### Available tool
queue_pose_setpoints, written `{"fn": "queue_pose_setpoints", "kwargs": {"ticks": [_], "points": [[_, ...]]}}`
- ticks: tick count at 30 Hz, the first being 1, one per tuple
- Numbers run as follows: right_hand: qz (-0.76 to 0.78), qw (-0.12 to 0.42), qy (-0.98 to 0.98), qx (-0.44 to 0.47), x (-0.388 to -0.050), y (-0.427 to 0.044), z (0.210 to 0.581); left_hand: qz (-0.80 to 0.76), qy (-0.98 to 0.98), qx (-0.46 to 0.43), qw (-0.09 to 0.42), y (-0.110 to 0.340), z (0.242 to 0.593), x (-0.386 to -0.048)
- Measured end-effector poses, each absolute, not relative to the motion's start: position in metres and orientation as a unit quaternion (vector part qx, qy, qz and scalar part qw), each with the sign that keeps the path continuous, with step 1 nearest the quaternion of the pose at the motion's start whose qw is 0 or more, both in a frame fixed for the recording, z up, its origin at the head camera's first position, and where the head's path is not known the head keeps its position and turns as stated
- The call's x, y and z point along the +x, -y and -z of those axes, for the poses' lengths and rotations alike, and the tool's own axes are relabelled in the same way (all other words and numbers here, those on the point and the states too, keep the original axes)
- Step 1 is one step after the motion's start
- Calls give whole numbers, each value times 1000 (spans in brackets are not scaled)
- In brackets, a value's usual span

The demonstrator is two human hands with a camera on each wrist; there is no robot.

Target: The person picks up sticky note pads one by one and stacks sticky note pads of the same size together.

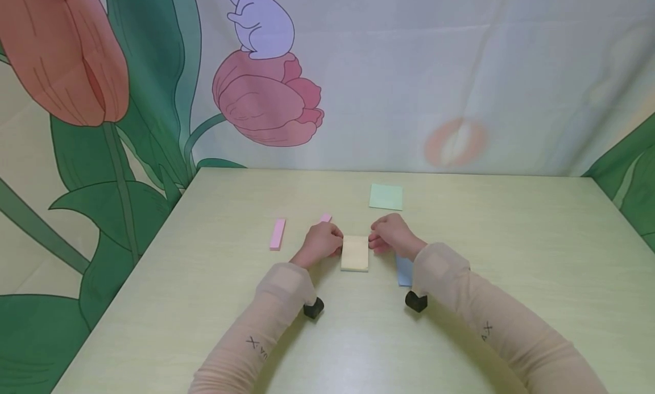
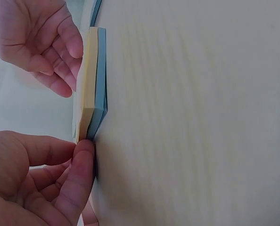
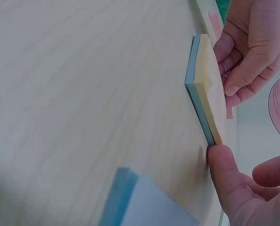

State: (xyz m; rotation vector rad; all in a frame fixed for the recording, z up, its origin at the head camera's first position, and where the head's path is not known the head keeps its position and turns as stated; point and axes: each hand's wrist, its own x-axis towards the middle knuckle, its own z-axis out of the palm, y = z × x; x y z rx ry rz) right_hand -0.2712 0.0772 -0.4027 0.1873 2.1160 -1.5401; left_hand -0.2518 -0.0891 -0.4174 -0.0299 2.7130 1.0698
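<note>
A pale yellow sticky note pad (image 1: 355, 253) lies on top of a blue sticky note pad (image 2: 101, 70), their edges nearly lined up, on the table before me. At the stack's left side, my left hand (image 1: 321, 240) has its thumb and forefinger together on the edge, pinching it. My right hand (image 1: 394, 233) is at the opposite side; in the right wrist view one fingertip touches the stack's edge while another finger stands apart from it. Under my right wrist a second blue pad (image 1: 404, 270) is partly hidden.
A pale green square pad (image 1: 386, 197) lies farther back on the table (image 1: 512, 240). To the left are a pink strip pad (image 1: 278, 235) and another pink strip (image 1: 326, 218), partly covered by my left hand. A printed curtain (image 1: 378, 87) hangs behind the table.
</note>
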Motion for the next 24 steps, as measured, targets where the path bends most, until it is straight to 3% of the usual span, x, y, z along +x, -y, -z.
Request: {"fn": "queue_pose_setpoints", "kwargs": {"ticks": [8,16,24], "points": [[521,232,-821,31,-270,-79,402,-335,-937,4,101,90,415,-249],[318,94,-931,-153,-273,-79,400,-232,-967,44,97,92,401,-235],[276,102,-928,-226,-280,-64,409,-199,-967,85,137,90,397,-219]]}}
